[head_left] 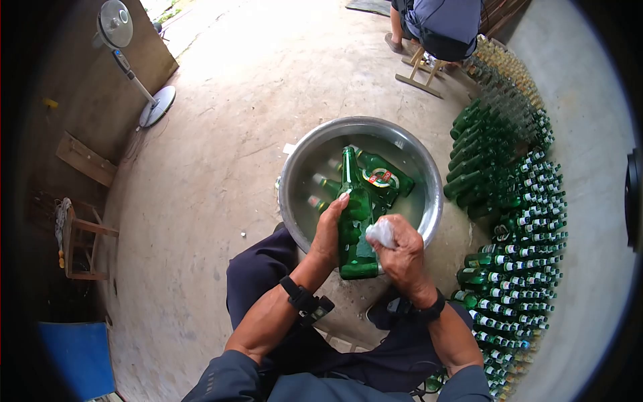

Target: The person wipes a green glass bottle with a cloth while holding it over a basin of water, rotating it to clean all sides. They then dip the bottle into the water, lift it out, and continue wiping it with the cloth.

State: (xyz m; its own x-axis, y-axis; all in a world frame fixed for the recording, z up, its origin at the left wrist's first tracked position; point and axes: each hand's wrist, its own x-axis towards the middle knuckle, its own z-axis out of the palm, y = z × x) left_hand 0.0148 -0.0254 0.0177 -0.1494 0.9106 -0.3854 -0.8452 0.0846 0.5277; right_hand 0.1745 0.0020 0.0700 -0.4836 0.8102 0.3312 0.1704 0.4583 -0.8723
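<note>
My left hand [329,231] is wrapped round the body of a green glass bottle [355,201], which I hold tilted over the near side of a metal basin [293,194]. A pale patch shows low on the bottle's side. In my right hand [404,256] a bunched white cloth [382,232] is gripped close against the bottle. Water fills the basin, and several more bottles lie in it. One of them, a labelled green bottle [385,175], has a red and white oval label and rests behind the held bottle.
Many green bottles [469,157] are stacked along the right wall. A person [445,20] sits on a wooden stool [420,77] at the top right. A standing fan [155,106] is at the upper left. A wooden stool [90,229] and a blue panel [79,355] stand left.
</note>
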